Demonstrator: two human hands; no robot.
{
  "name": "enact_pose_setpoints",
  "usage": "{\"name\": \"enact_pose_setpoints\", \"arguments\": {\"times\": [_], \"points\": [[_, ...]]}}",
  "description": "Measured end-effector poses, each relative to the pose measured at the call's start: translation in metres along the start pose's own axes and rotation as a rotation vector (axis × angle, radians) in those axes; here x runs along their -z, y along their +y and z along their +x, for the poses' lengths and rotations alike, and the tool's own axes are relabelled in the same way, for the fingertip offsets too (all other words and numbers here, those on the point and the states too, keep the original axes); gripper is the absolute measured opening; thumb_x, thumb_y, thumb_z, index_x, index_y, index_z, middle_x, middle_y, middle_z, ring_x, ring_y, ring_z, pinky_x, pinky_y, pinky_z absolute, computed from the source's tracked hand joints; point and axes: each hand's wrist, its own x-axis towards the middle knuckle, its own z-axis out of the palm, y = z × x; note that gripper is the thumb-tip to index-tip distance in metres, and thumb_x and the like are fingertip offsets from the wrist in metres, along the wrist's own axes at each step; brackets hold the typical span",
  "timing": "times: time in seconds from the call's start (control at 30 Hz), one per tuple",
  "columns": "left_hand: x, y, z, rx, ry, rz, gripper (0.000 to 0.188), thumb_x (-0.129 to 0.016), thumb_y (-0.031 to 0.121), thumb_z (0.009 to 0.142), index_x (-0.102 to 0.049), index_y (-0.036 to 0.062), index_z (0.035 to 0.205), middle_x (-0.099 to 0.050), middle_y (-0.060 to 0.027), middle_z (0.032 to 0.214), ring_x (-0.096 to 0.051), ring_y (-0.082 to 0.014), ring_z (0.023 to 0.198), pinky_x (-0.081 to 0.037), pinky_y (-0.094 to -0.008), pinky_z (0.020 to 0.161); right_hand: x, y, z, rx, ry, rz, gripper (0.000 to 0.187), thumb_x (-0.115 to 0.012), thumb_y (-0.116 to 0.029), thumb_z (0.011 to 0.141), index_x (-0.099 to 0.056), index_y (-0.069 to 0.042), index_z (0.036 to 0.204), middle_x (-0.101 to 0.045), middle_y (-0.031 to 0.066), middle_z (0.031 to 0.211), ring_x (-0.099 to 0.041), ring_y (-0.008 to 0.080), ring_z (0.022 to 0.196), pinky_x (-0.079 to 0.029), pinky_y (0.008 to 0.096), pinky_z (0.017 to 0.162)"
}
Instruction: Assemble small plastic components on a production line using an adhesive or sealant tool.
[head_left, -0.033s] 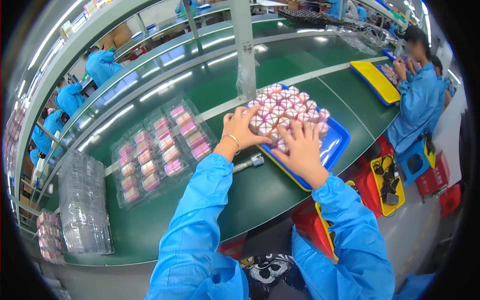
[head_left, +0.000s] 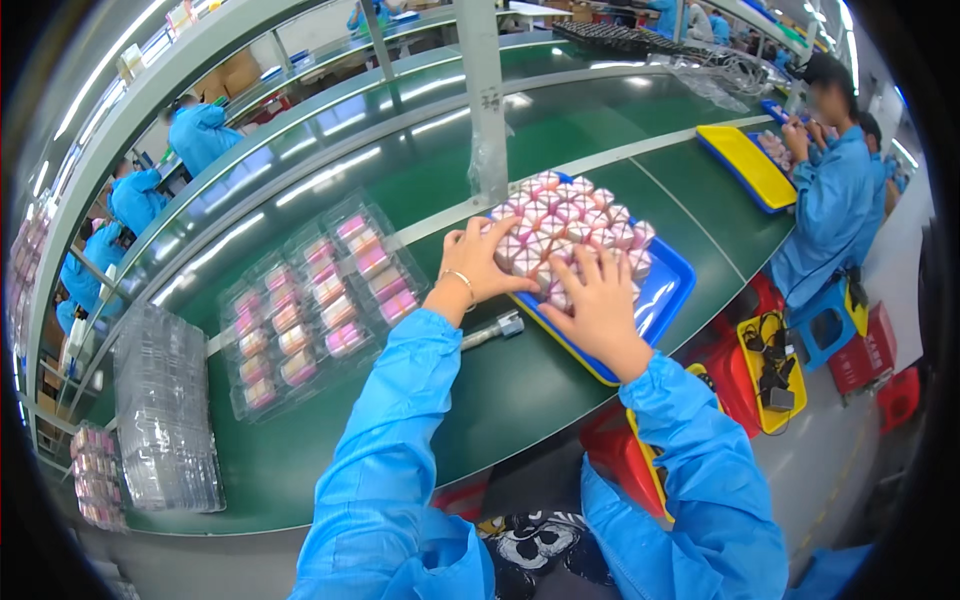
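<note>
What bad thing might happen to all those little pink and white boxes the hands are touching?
The little boxes sit packed tightly on the blue tray, and both the left hand and right hand press on the near ones, so a push might topple or scatter some. The tray's near corner lies close to the table's front edge, so a hard nudge might tip it off. The small metal cylinder beside the left wrist could roll if bumped.

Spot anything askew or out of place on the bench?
One oddity: a small silver cylinder lies loose on the green belt beside the blue tray, outside any tray. The pink-and-white boxes under both hands sit tightly packed.
</note>
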Motion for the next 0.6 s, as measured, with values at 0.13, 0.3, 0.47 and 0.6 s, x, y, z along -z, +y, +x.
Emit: {"name": "enact_pose_setpoints", "arguments": {"times": [0.13, 0.3, 0.47, 0.6], "points": [[0.031, 0.012, 0.012, 0.066, -0.257, 0.013, 0.107, -0.083, 0.068, 0.048, -0.048, 0.0221, 0.138, -0.049, -0.0188, 0.123, -0.052, -0.0361, 0.119, -0.042, -0.0438, 0.101, -0.005, 0.001, -0.004, 0.017, 0.047, 0.059, 0.058, -0.075, -0.038, 0.074, -0.06, -0.017, 0.126, -0.052, 0.0153, 0.13, -0.043, 0.0452, 0.125, -0.029, 0.0597, 0.108], [0.021, 0.01, 0.023, -0.075, -0.207, 0.125, 0.11, -0.082, 0.067, 0.049, -0.043, 0.0185, 0.14, -0.049, -0.0196, 0.125, -0.052, -0.0391, 0.118, -0.044, -0.0435, 0.1, 0.005, 0.006, -0.003, 0.046, 0.008, 0.108, 0.06, -0.075, -0.037, 0.073, -0.06, -0.013, 0.127, -0.052, 0.015, 0.131, -0.043, 0.0448, 0.125, -0.031, 0.057, 0.108], [0.021, 0.014, 0.02, -0.185, -0.217, 0.21, 0.115, -0.08, 0.07, 0.051, -0.036, 0.0229, 0.146, -0.048, -0.0179, 0.134, -0.048, -0.0386, 0.123, -0.042, -0.0438, 0.103, 0.025, 0.012, -0.008, -0.104, -0.03, -0.007, 0.074, -0.076, -0.047, 0.068, -0.057, -0.009, 0.129, -0.05, 0.0166, 0.132, -0.041, 0.045, 0.124, -0.029, 0.0564, 0.109], [0.024, 0.026, 0.031, -0.159, -0.333, 0.277, 0.118, -0.077, 0.074, 0.051, -0.032, 0.0286, 0.15, -0.042, -0.0188, 0.145, -0.045, -0.0395, 0.128, -0.042, -0.0455, 0.103, 0.015, 0.022, -0.003, -0.007, -0.073, 0.041, 0.083, -0.077, -0.05, 0.066, -0.054, -0.001, 0.13, -0.047, 0.024, 0.132, -0.041, 0.0455, 0.123, -0.03, 0.0545, 0.108]]}}
